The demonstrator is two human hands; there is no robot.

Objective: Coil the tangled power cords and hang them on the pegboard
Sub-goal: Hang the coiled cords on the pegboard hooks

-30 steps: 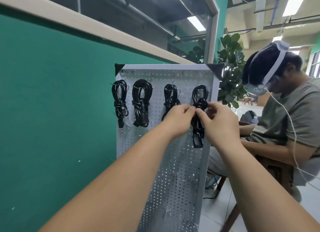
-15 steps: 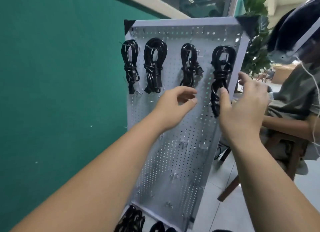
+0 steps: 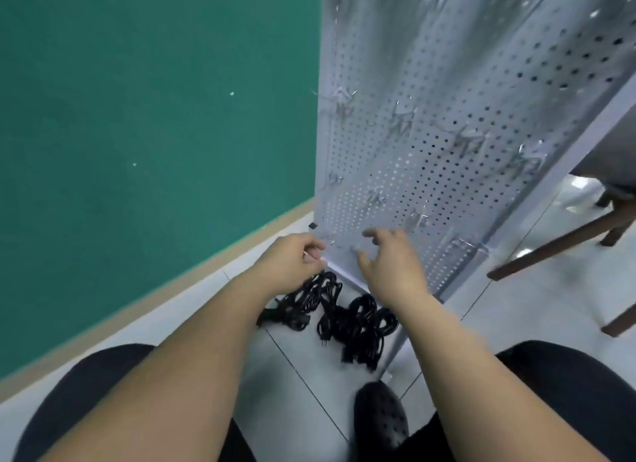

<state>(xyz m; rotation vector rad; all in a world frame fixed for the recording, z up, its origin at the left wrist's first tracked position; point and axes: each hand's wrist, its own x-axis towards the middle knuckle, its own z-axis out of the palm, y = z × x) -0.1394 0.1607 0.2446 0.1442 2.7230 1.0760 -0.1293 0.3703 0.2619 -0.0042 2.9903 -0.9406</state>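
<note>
Power cords (image 3: 347, 315), black and tangled, were seen heaped on the tiled floor (image 3: 299, 386) at the foot of the pegboard (image 3: 447, 124). Two clumps could be told apart: one nearer the pegboard's left corner, partly hidden under the left wrist, and a larger one just in front of the pegboard's lower edge. Neither clump was touched by a hand.

The left hand (image 3: 292, 262) was held above the cords by the pegboard's lower left corner, its fingers curled in loosely with thumb and fingertips drawn close; whether anything was pinched could not be told through the blur. The right hand (image 3: 389, 258) was held before the pegboard's bottom rows, fingers spread and bent, with nothing gripped.

The pegboard stood tilted, its metal hooks bare over the part shown. A green wall (image 3: 144, 117) was seen to the pegboard's left, and wooden chair legs (image 3: 564, 241) to its right. A dark perforated shoe (image 3: 380, 417) was seen on the floor below the pegboard's near corner.
</note>
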